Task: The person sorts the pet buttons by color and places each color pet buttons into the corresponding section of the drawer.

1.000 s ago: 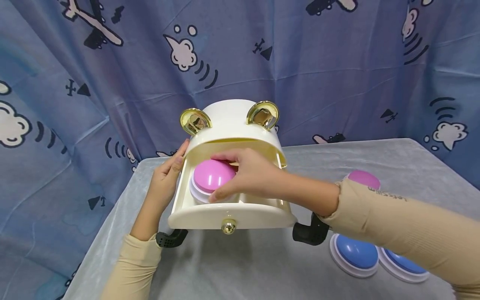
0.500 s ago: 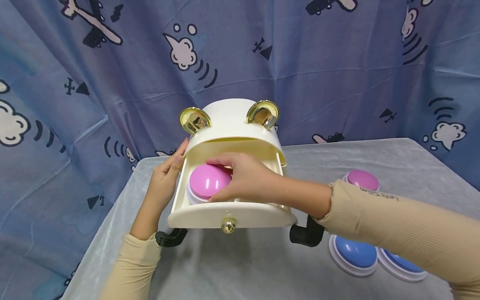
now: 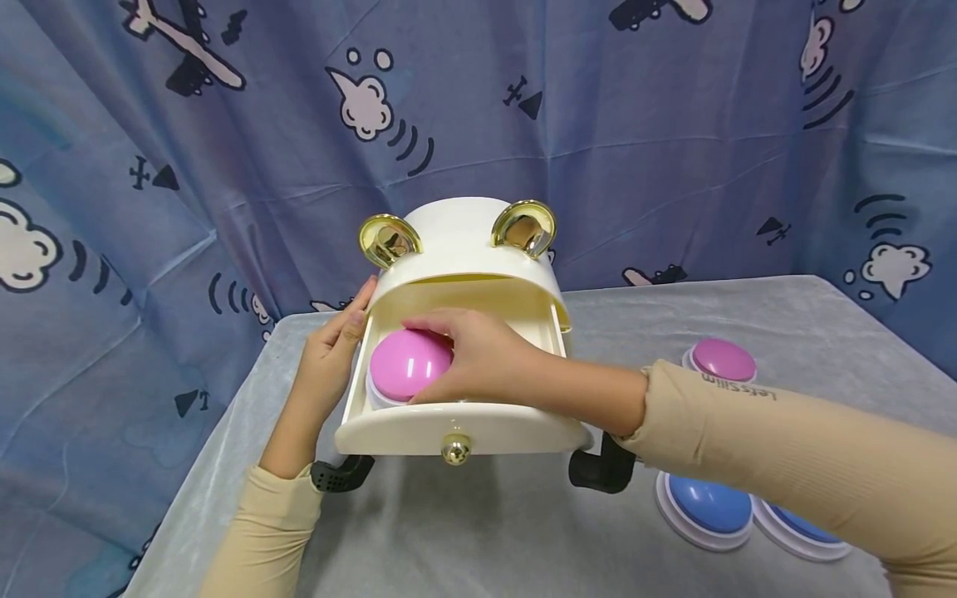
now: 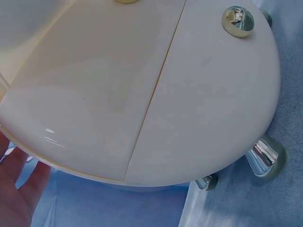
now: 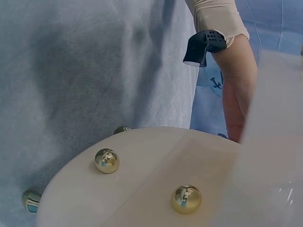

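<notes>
A white box with gold ears stands on the cloth, its upper drawer pulled out. In that drawer, at its left side, sits a pink domed buzzer button with a white base. My right hand grips the button from the right, thumb toward the drawer front and fingers behind; the far fingertips are hidden. My left hand rests against the box's left side with its fingers straight. In the left wrist view a few fingers of the left hand show along the box's edge.
On the right of the grey cloth lie another pink button and two blue ones, the nearer a blue button beside a second blue button, partly under the right sleeve. Behind hangs a patterned blue curtain.
My right hand has slid the pink button leftward and slightly toward me, and it sits lower in the drawer, close to the left wall. The left hand has stayed put.
</notes>
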A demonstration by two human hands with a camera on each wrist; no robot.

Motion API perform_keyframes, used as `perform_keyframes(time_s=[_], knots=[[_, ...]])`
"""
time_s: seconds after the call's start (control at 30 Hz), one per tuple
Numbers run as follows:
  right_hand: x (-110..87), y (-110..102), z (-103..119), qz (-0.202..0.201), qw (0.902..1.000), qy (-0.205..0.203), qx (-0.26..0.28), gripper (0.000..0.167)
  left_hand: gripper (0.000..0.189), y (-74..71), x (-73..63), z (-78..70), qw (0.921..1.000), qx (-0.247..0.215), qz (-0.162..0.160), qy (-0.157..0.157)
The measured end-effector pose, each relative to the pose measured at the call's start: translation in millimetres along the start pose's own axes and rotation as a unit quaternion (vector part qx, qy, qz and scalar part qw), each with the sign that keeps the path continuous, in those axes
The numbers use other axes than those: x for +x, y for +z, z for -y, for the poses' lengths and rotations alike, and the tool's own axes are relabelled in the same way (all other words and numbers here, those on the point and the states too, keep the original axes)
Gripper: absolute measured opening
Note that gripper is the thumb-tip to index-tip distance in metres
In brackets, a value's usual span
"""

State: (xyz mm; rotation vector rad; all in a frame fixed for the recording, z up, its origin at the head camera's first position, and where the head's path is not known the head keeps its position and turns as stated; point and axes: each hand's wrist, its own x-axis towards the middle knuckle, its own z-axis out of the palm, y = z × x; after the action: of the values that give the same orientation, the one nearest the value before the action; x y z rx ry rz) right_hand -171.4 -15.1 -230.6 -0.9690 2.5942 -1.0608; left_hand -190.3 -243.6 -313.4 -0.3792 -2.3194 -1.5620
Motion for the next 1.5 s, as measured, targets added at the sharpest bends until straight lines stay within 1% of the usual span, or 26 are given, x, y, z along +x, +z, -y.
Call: perform_keyframes(time_s=[0.17, 0.4, 0.6, 0.77, 0.8, 0.93, 1.0, 1.07, 1.2, 1.37, 1.5], knots=[[2.3, 2, 0, 0.0, 1.0, -0.003, -0.009, 0.082, 0.043, -0.3, -0.3, -0.6, 1.0, -0.001, 0.001, -0.004], [4.7, 2, 0, 0.004, 0.9999, -0.006, -0.013, 0.082, 0.043, -0.2, -0.1, -0.3, 1.0, -0.002, -0.001, 0.0], [3.8, 1, 3, 0.007, 0.9997, -0.011, -0.02, 0.083, 0.042, -0.7, -0.6, -0.7, 1.0, 0.006, -0.005, 0.002], [2.0, 0, 3, 0.017, 0.9995, -0.014, -0.021, 0.083, 0.042, -0.2, -0.1, 1.7, 1.0, 0.0, -0.004, 0.002], [1.5, -1, 2, 0.02, 0.9996, -0.012, -0.016, 0.083, 0.042, 0.1, 0.3, 2.3, 1.0, -0.003, -0.004, 0.002], [-2.6, -10, -1, 0.024, 0.9985, -0.004, 0.049, 0.085, 0.042, 1.0, 1.2, 2.1, 1.0, -0.006, 0.001, 0.0], [-6.4, -16, -5, 0.017, 0.9959, -0.001, 0.089, 0.086, 0.043, 1.3, 1.6, 2.0, 1.0, -0.009, 0.003, -0.002], [-11.5, -23, -8, 0.0, 0.994, -0.009, 0.109, 0.084, 0.043, 1.4, 1.5, 1.7, 0.9999, -0.01, 0.005, -0.002], [-26.3, -36, -14, -0.037, 0.9913, -0.023, 0.125, 0.079, 0.043, 1.7, 1.3, 2.3, 0.9998, -0.018, 0.001, 0.005], [-53.3, -53, -21, -0.068, 0.9892, -0.011, 0.13, 0.074, 0.043, 1.6, 1.2, 2.9, 0.9996, -0.026, -0.002, 0.009], [-74.7, -66, -32, -0.091, 0.9851, -0.021, 0.144, 0.071, 0.043, 0.3, 0.4, 0.8, 0.9999, -0.015, -0.001, 0.008]])
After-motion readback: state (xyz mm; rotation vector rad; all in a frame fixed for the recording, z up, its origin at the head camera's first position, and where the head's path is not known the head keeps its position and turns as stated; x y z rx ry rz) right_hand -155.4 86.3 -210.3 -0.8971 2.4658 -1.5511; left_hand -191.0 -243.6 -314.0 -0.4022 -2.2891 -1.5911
